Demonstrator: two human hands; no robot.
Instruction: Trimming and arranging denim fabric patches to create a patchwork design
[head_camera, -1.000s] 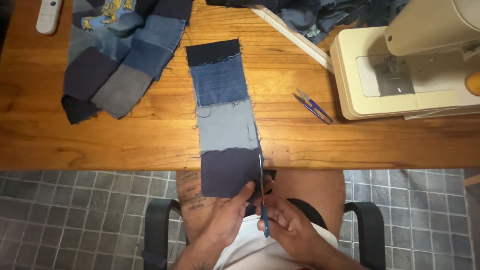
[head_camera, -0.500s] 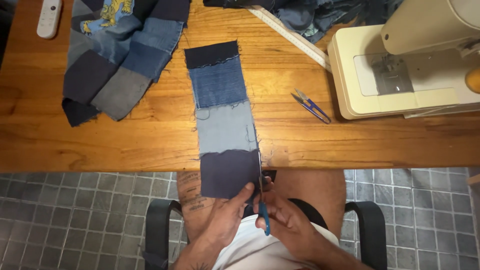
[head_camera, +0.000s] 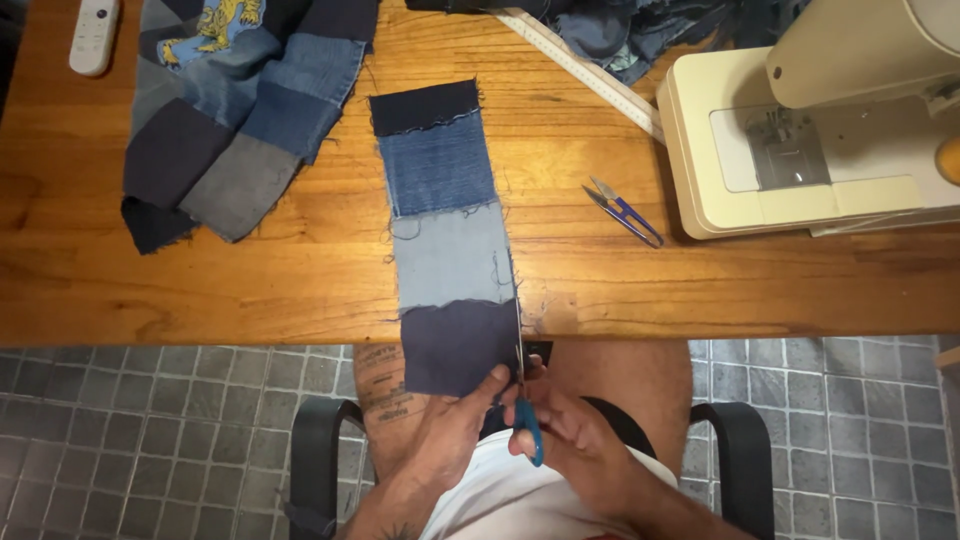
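- Two hands meet at the near end of a patchwork denim strip (head_camera: 447, 235), which lies along the wooden table (head_camera: 150, 290) and hangs off its near edge over the person's lap.
- Left hand (head_camera: 452, 432): fingers pressed together, thumb pinching the dark lowest patch.
- Right hand (head_camera: 575, 445): fingers curled through the blue handles of the scissors (head_camera: 522, 395); the blades run up the strip's right edge, how far apart they stand is hard to make out.
- Farther right lie small thread snips (head_camera: 623, 210) and a cream sewing machine (head_camera: 800, 130), cut off by the frame.
- Far left, a patchwork denim garment (head_camera: 240, 110), a white remote (head_camera: 93, 35), both partly cropped.
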